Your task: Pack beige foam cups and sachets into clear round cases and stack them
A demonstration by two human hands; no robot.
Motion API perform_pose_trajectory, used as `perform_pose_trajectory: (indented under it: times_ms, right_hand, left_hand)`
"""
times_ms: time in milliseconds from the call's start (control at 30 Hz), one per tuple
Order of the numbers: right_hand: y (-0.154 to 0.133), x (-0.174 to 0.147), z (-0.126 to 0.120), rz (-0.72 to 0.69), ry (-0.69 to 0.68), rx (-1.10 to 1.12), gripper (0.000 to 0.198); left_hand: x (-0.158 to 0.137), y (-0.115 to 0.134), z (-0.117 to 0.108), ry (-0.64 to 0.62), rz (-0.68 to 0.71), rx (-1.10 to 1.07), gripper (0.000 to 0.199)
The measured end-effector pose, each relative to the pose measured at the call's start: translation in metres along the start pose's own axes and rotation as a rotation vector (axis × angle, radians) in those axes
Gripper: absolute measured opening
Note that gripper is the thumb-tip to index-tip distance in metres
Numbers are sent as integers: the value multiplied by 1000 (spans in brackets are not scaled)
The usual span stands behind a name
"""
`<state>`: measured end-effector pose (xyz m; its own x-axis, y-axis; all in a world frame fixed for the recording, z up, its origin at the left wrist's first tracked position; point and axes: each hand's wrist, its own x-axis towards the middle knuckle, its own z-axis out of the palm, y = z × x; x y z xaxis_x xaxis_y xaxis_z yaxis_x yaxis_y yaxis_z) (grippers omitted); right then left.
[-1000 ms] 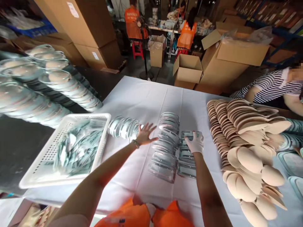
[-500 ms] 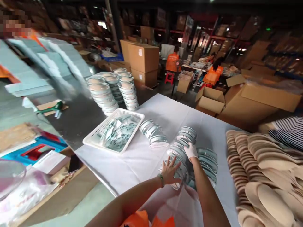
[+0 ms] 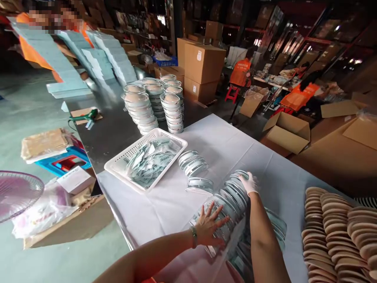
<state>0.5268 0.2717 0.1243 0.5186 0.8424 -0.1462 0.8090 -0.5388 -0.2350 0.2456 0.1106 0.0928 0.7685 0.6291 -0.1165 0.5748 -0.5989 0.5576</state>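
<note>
Across the white cloth-covered table, a long row of clear, rounded plastic packs slants lengthwise, away and rightward. The bare left hand, fingers spread wide, rests over its near end; the white-gloved right hand curls against its far end, grip unclear.

Gloss all along this row of clear containers: see-through, smooth, flashing bright glints, glass or hard plastic, impossible to call which! Against them, the white glove, matt and thin like fabric. Down to the tablecloth, dull white cloth, softly creased. Across to the basket, smooth perforated plastic, its packets crinkled and shiny. The tan oval pieces look matt; cartons behind, plain brown cardboard.
</note>
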Motion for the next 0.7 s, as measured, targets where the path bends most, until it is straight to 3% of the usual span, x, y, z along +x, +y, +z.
perform_pose_trajectory:
  times_ms: [100, 233, 367, 467, 600, 700]
  right_hand:
    - [0, -50, 22, 38, 105, -9, 61]
    - [0, -136, 41, 60, 153, 13, 48]
    - [-14, -211, 61, 40, 132, 95, 42]
    - [-42, -238, 74, -49, 90, 178, 42]
    - [-56, -248, 64, -109, 3, 263, 53]
    - [-12, -287, 35, -194, 153, 288, 62]
  left_hand:
    - [-18, 6, 4, -49, -20, 21, 96]
    - [-86, 7, 26, -90, 13, 89, 94]
    - [-165, 1, 52, -41, 7, 164, 92]
    - [-198, -5, 60, 58, -53, 198, 84]
    - [-209, -3, 59, 115, -70, 197, 77]
    - [-213, 1, 58, 127, -37, 195, 77]
